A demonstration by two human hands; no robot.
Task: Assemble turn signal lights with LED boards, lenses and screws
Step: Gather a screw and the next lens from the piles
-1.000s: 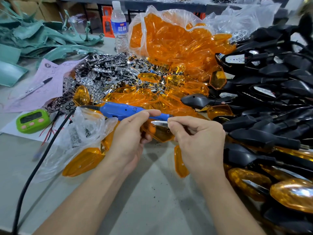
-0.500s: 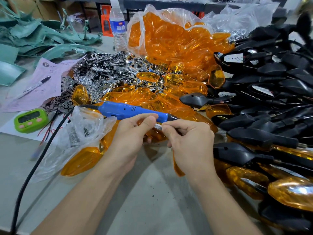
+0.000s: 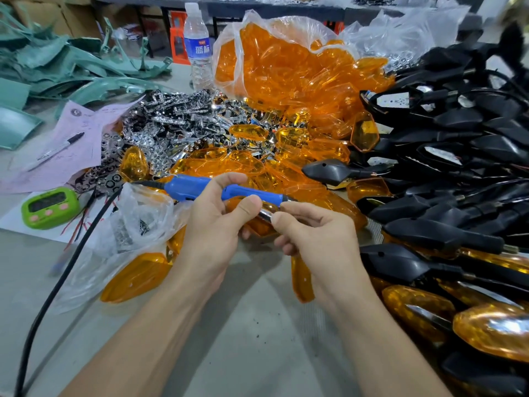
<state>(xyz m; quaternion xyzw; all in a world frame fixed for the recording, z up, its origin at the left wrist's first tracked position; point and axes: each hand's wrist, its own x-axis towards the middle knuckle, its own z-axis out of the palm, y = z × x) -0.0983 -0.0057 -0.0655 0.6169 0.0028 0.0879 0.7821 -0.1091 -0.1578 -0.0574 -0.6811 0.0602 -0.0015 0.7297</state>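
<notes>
The work is in the middle of the desk (image 3: 257,339), at its near side, in front of the heaps of parts. The left hand (image 3: 214,224) holds an amber lens (image 3: 259,227): its grip is closed on the lens, with the thumb on top and the fingertips under it. The forefinger of this hand is also hooked over the blue electric screwdriver (image 3: 194,186), which lies across the hand with its bit pointing right. The right hand (image 3: 323,239) has a narrow grip: thumb and forefinger pinch the end of a chrome insert (image 3: 267,214) that sits on the lens. I judge that the insert is being seated in the lens and that no screw is driven yet. Whether a screw is already in place I cannot tell, because the fingers hide that spot.

Several things could go wrong from here. The insert is smooth and is pinched only at one end, so it may slip or go in tilted, and then the lens would not close well on a black housing (image 3: 326,170). The screwdriver is held by little more than one finger, and its black cable (image 3: 57,282) hangs off to the near left; the pull of the cable could turn the tool, and the bit could scratch the lens. A small part that falls here would be hard to find among the loose lenses (image 3: 223,164) just behind the hands.
</notes>
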